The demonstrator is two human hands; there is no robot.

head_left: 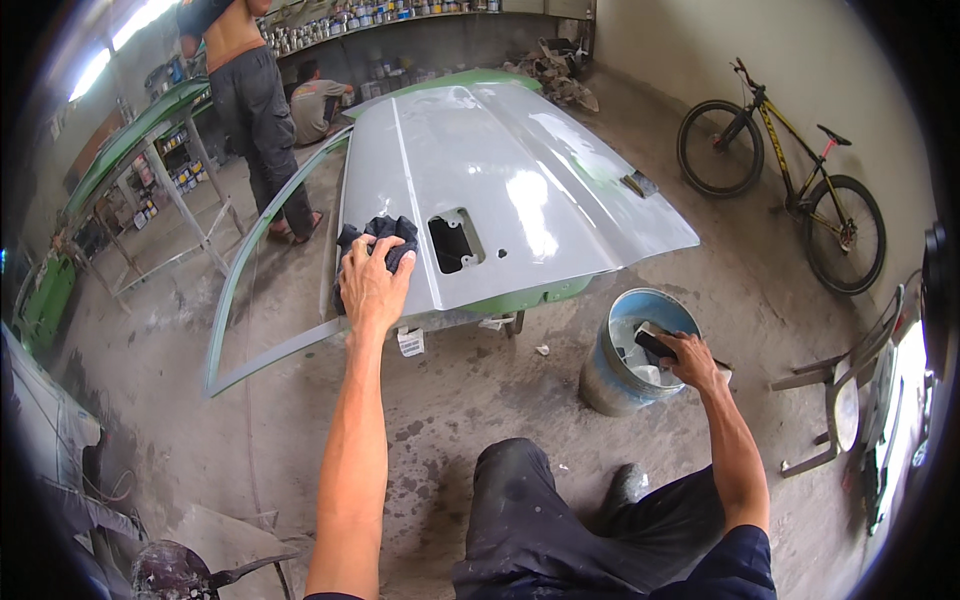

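A grey-primed car door (450, 150) lies flat in front of me, its window frame (232, 290) reaching out to the left. My left hand (372, 285) is closed over a bunched dark cloth (395, 228), pressed on the door's near left part beside a rectangular cutout (453, 242). To the right, my right hand (693, 360) grips a black sanding block (651, 340) over the mouth of a blue bucket (605, 375). Cloudy liquid and some pale pieces show inside the bucket. Another small block (638, 184) rests near the door's right edge.
A bicycle (790, 180) leans at the right wall, with a chair (842, 400) nearer me. One person (262, 110) stands at back left; another (318, 103) crouches behind the door. Green panels sit on a stand (180, 200) at left. Cans (350, 22) line a far shelf.
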